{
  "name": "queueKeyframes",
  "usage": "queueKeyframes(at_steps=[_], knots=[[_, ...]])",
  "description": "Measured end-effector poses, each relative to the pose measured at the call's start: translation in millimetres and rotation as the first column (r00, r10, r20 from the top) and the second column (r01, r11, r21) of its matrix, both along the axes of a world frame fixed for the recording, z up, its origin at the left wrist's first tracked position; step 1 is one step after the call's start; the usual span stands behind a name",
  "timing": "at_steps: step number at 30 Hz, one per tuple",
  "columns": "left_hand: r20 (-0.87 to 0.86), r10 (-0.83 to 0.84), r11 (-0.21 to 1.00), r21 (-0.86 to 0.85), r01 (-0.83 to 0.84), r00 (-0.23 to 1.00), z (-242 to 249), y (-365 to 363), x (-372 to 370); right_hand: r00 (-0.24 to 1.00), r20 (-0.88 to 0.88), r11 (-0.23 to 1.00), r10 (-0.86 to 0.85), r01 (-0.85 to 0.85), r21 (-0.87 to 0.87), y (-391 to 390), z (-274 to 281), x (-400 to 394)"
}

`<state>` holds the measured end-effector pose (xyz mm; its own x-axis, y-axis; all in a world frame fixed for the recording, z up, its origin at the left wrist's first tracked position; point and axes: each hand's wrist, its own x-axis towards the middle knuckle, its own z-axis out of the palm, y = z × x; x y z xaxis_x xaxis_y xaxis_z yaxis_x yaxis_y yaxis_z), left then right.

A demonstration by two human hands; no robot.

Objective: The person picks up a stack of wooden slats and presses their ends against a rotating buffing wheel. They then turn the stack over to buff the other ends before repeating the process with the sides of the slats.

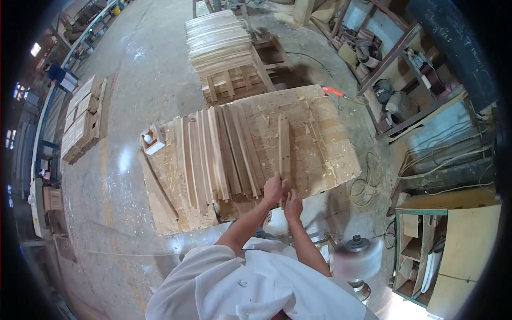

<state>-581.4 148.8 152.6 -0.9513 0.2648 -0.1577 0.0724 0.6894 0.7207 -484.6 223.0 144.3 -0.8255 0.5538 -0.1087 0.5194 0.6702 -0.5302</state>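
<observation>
A narrow wooden piece (284, 146) with small dark holes lies lengthwise on the worn workbench (314, 160). My left hand (273, 189) is closed around its near end, at the bench's front edge. Just to the right, my right hand (292, 205) is also closed at that same end, a little closer to my body. Left of the piece, several long wooden strips (218, 154) lie side by side on the bench. The undersides of both hands and the fingertips are partly hidden.
A small box with a white bottle (153, 140) sits at the bench's left corner, near a loose strip (159, 186). Stacked boards (218, 42) stand beyond the bench. A red-tipped hose (333, 92) lies at the far right corner. A round machine (357, 258) is at my right.
</observation>
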Motion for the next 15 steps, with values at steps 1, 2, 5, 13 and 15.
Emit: queueKeyframes(at_steps=[1, 2, 5, 13, 15], knots=[[0.002, 0.012, 1.000, -0.016, -0.012, 1.000, -2.4, -9.8, -0.7, 0.984, -0.180, 0.990, -0.013, 0.038, 0.136, -5.7, 0.2, -0.3], [-0.018, -0.009, 1.000, -0.002, 0.009, 1.000, -4.4, -19.5, -2.0, 0.984, -0.179, 0.992, -0.006, 0.028, 0.120, -10.9, 0.7, -0.2], [-0.051, 0.052, 0.998, 0.021, -0.051, 0.997, 4.4, -53.4, -7.5, 0.939, -0.222, 0.963, 0.262, -0.269, -0.005, -27.7, 45.7, -12.7], [-0.066, 0.140, 0.937, -0.315, -0.154, 0.988, 22.9, -96.4, -26.7, 0.999, 0.045, 0.942, 0.023, -0.006, -0.335, -72.1, -19.4, -79.4], [-0.012, 0.132, 0.917, -0.377, -0.127, 0.991, 21.2, -93.0, -33.1, 0.995, 0.101, 0.932, 0.016, 0.021, -0.363, -67.7, -30.5, -90.4]])
